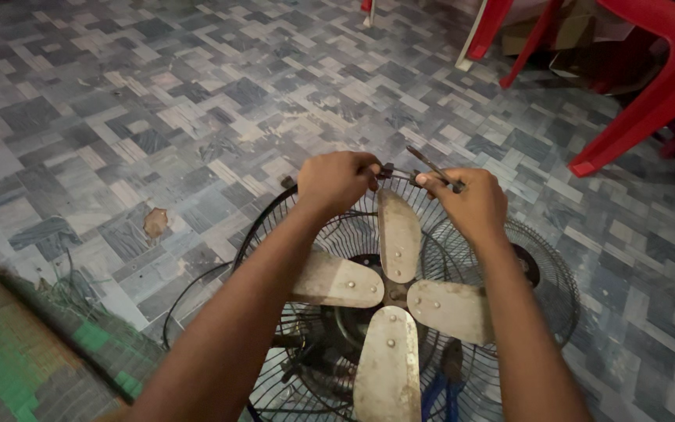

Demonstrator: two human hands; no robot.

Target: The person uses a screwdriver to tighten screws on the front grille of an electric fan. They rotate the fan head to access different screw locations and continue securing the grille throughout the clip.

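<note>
Fan: four dull, riveted metal blades inside a wire cage, lying on the patterned tile floor. Left hand grip is closed at the cage's far rim. Right hand grip pinches a thin metal tool beside it.

Blades: bare metal, dull grey, matt, stained and scuffed, with round rivet heads. Guard: thin dark wire, metal, slightly rusty look. Pliers at upper centre: dark metal, faint sheen. Floor: hard tiles, grey-blue marbled pattern, low gloss, worn, one chipped patch at left. Chair upper right: red plastic, smooth, glossy. Mat lower left: woven, rough, green and brown. Cable: black, smooth.
</note>
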